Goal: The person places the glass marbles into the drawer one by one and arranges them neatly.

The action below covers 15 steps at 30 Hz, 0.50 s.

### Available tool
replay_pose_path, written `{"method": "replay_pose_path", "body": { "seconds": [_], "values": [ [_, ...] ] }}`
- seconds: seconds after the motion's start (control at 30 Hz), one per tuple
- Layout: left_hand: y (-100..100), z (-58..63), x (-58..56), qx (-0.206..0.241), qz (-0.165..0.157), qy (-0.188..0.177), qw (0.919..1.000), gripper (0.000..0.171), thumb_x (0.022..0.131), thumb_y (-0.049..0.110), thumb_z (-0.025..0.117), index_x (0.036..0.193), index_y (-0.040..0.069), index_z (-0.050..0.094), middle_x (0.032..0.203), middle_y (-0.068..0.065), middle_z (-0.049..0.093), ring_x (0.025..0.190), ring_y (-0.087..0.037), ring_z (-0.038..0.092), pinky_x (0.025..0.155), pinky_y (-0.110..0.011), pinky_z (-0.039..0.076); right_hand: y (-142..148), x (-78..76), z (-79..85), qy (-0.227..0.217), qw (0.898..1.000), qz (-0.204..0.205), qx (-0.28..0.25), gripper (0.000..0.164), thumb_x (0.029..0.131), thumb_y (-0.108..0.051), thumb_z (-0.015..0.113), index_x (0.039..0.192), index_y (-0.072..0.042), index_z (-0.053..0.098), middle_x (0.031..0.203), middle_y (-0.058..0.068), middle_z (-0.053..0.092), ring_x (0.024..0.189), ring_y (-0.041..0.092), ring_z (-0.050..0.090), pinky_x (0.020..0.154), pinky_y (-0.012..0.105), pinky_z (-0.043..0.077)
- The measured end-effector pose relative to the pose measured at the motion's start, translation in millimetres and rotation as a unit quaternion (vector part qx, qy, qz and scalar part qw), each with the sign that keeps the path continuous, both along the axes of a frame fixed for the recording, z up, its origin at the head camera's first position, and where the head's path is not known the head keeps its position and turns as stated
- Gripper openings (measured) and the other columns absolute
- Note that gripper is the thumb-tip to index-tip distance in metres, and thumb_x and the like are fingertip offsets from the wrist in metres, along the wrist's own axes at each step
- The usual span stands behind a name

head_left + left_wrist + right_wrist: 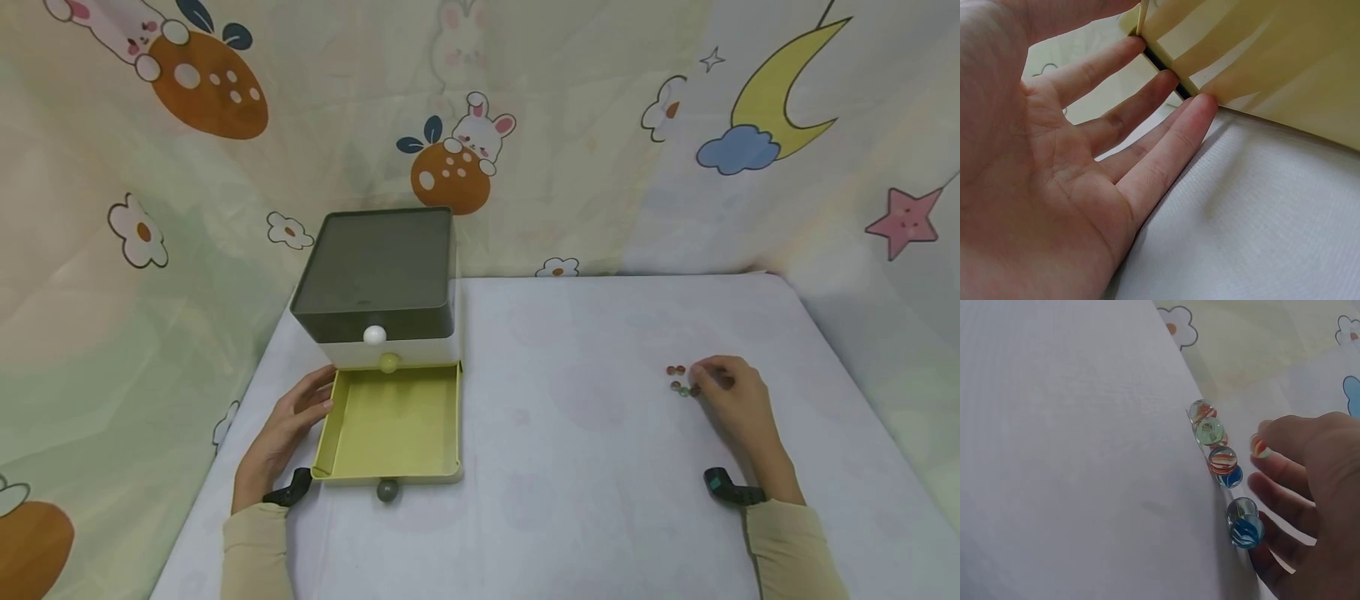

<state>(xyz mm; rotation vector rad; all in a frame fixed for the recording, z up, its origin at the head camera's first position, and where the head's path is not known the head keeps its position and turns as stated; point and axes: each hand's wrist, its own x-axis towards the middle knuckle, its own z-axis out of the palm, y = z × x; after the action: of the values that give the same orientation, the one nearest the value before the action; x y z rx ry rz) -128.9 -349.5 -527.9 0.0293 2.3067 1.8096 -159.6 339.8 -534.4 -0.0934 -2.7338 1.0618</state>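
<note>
My right hand pinches an orange-and-white marble between thumb and forefinger, just above the white tabletop. Several glass marbles lie close by its fingertips; the right wrist view shows a green marble, a blue swirled marble and an orange-striped marble among them. On the other side, my left hand touches the left side of a pulled-out yellow-green drawer with its fingers extended. The drawer belongs to a small box with a dark green top, and nothing lies inside it.
The box stands at the back left, against a cloth backdrop printed with rabbits and flowers. A dark round knob sticks out from the drawer's front. White tabletop stretches between the drawer and the marbles.
</note>
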Motion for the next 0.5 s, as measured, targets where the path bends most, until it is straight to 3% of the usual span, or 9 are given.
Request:
{"method": "replay_pose_path", "body": {
  "seconds": [0.07, 0.13, 0.27, 0.33, 0.4, 0.5],
  "values": [
    [0, -0.1, -0.4, 0.001, -0.002, 0.003, 1.0, 0.063, 0.107, 0.02, 0.059, 0.164, 0.021, 0.033, 0.169, -0.014, 0.029, 0.132, 0.004, 0.051, 0.101, -0.012, 0.045, -1, 0.6, 0.3, 0.002, 1.0, -0.013, -0.009, 0.043, 0.107, -0.034, 0.059, 0.125, 0.004, 0.064, 0.138, 0.03, 0.058, 0.128, 0.053, 0.053, 0.1, 0.068, 0.044],
    [0, 0.2, -0.7, 0.004, -0.003, 0.005, 1.0, 0.063, 0.107, 0.019, 0.059, 0.164, 0.02, 0.033, 0.169, -0.015, 0.029, 0.132, 0.004, 0.051, 0.102, -0.011, 0.045, -2, 0.5, 1.0, 0.012, 0.999, -0.027, -0.022, 0.043, 0.106, -0.037, 0.059, 0.125, 0.001, 0.065, 0.139, 0.025, 0.059, 0.131, 0.046, 0.054, 0.104, 0.058, 0.046],
    [1, 1.8, -0.7, 0.008, -0.005, 0.007, 0.9999, 0.063, 0.107, 0.018, 0.059, 0.164, 0.018, 0.032, 0.169, -0.016, 0.028, 0.132, 0.003, 0.051, 0.102, -0.011, 0.044, -7, -0.5, 2.7, 0.057, 0.995, -0.05, -0.059, 0.036, 0.104, -0.036, 0.064, 0.125, -0.008, 0.069, 0.131, 0.008, 0.065, 0.13, 0.011, 0.053, 0.105, 0.024, 0.04],
    [1, 2.5, -0.2, 0.009, -0.004, 0.005, 0.9999, 0.063, 0.107, 0.018, 0.059, 0.164, 0.018, 0.032, 0.169, -0.016, 0.029, 0.132, 0.004, 0.051, 0.102, -0.011, 0.045, -10, -0.8, 3.7, 0.085, 0.992, -0.05, -0.078, 0.031, 0.103, -0.032, 0.067, 0.125, -0.009, 0.07, 0.126, -0.004, 0.067, 0.123, -0.004, 0.052, 0.099, 0.014, 0.036],
    [2, 3.1, 0.1, 0.009, -0.003, 0.004, 0.9999, 0.063, 0.106, 0.018, 0.059, 0.164, 0.018, 0.033, 0.168, -0.015, 0.03, 0.131, 0.004, 0.052, 0.101, -0.012, 0.045, -11, -0.8, 5.3, 0.111, 0.988, -0.04, -0.095, 0.028, 0.102, -0.026, 0.069, 0.124, -0.009, 0.071, 0.121, -0.013, 0.067, 0.119, -0.012, 0.05, 0.098, 0.011, 0.037],
    [3, 3.0, 0.5, 0.009, -0.002, 0.005, 0.9999, 0.062, 0.106, 0.018, 0.058, 0.163, 0.017, 0.033, 0.168, -0.015, 0.031, 0.13, 0.004, 0.052, 0.101, -0.011, 0.045, -15, -1.1, 8.4, 0.14, 0.983, -0.021, -0.117, 0.024, 0.101, -0.016, 0.07, 0.123, -0.005, 0.072, 0.118, -0.022, 0.064, 0.117, -0.011, 0.053, 0.098, 0.008, 0.04]
  ]
}}
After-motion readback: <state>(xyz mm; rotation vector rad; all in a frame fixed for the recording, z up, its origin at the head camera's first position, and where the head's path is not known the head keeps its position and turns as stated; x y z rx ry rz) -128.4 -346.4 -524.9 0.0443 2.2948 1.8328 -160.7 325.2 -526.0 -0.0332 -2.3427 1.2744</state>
